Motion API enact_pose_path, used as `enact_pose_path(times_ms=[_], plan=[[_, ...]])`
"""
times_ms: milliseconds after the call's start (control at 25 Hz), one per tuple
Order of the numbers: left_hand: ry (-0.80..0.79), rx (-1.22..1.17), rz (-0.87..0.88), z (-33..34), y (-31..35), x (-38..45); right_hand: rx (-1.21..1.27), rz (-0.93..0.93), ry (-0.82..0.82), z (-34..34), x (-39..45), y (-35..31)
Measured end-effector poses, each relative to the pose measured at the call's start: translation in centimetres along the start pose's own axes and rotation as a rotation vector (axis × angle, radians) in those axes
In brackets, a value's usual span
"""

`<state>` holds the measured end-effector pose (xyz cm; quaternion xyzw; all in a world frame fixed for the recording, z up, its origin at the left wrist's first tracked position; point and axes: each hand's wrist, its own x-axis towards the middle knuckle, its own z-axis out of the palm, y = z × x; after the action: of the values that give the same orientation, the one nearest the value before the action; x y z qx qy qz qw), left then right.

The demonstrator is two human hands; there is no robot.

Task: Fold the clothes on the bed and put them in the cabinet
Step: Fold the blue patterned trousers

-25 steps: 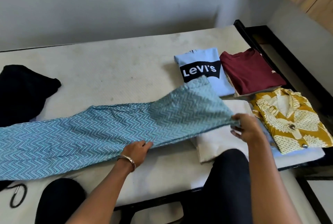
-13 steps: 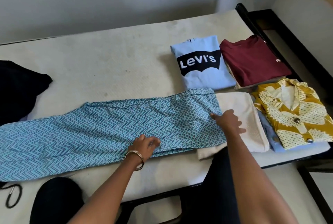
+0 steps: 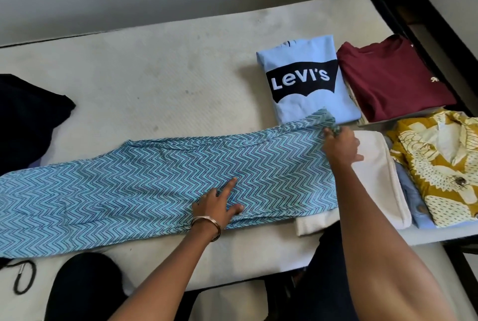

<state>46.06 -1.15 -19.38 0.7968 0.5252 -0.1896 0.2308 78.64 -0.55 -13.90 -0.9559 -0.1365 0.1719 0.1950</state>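
A long blue zigzag-patterned garment point(image 3: 144, 186) lies stretched across the bed's white mattress point(image 3: 155, 80). My left hand point(image 3: 219, 200) presses flat on its middle, fingers spread. My right hand point(image 3: 340, 143) pinches the garment's far right corner and lifts it slightly. Folded clothes sit at the right: a light blue Levi's shirt point(image 3: 305, 77), a maroon shirt point(image 3: 393, 80), a white item point(image 3: 380, 176) and a yellow patterned shirt point(image 3: 445, 170).
A black garment point(image 3: 28, 119) lies unfolded at the left edge. A black cord point(image 3: 23, 276) rests near the front left. The bed's black frame point(image 3: 403, 18) runs along the right side. A wall stands behind the bed.
My right hand took hold of the garment's right corner and raised it. My left hand moved up from the near edge onto the cloth, fingers now spread flat.
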Motion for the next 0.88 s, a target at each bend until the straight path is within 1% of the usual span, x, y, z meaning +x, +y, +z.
enact_pose_path(times_ms=[80,120,160,200,240,280,320,360,440,480,520,600,640,680,720,760,800,840,880], plan=[[0.071,-0.141,0.072,0.3,-1.2,-0.4,-0.114,0.024,0.135,0.2,-0.9,0.0],[0.092,-0.273,0.094,0.4,-1.9,-0.7,-0.173,0.0,0.18,0.7,-2.1,-0.1],[0.124,-0.422,0.083,0.5,-2.6,-1.1,-0.202,-0.075,0.197,1.7,-3.9,-0.2],[0.161,-0.563,0.036,0.6,-3.5,-1.6,-0.215,-0.206,0.188,3.1,-6.3,-0.6],[0.192,-0.682,-0.031,0.6,-4.5,-2.0,-0.226,-0.376,0.154,4.8,-9.2,-1.0],[0.213,-0.796,-0.094,0.3,-5.7,-2.3,-0.238,-0.558,0.083,6.8,-12.4,-1.6],[0.229,-0.899,-0.161,-0.1,-7.2,-2.5,-0.246,-0.72,-0.021,8.9,-15.7,-2.3],[0.235,-0.996,-0.226,-0.7,-8.9,-2.6,-0.25,-0.849,-0.163,10.7,-18.8,-2.8],[0.285,-1.191,-0.405,-1.9,-13.8,-3.7,-0.304,-1.056,-0.463,13.7,-24.8,-4.0],[0.333,-1.294,-0.508,-2.4,-16.9,-4.5,-0.356,-1.128,-0.567,14.9,-27.4,-4.4],[0.387,-1.384,-0.611,-2.7,-19.9,-5.5,-0.39,-1.176,-0.63,15.7,-29.4,-4.9],[0.533,-1.531,-0.826,-3.1,-25.3,-7.9,-0.406,-1.227,-0.685,17.2,-32.7,-6.4],[0.605,-1.516,-0.953,-3.0,-27.6,-9.0,-0.408,-1.237,-0.685,17.8,-34.0,-7.1],[0.647,-1.423,-1.092,-2.8,-29.4,-10.0,-0.407,-1.24,-0.668,18.2,-34.9,-7.6],[0.624,-1.301,-1.228,-2.6,-31.2,-10.9,-0.402,-1.239,-0.642,18.9,-35.9,-8.1],[0.599,-1.275,-1.336,-2.2,-33.0,-11.6,-0.398,-1.23,-0.616,19.5,-37.0,-8.6],[0.59,-1.351,-1.361,-1.8,-34.5,-11.9,-0.409,-1.2,-0.595,20.1,-37.8,-8.8],[0.625,-1.562,-1.315,-2.1,-35.3,-12.1,-0.432,-1.143,-0.578,20.6,-38.3,-8.8],[0.694,-1.79,-1.23,-2.1,-36.4,-11.6,-0.461,-1.063,-0.558,20.9,-38.5,-8.5]])
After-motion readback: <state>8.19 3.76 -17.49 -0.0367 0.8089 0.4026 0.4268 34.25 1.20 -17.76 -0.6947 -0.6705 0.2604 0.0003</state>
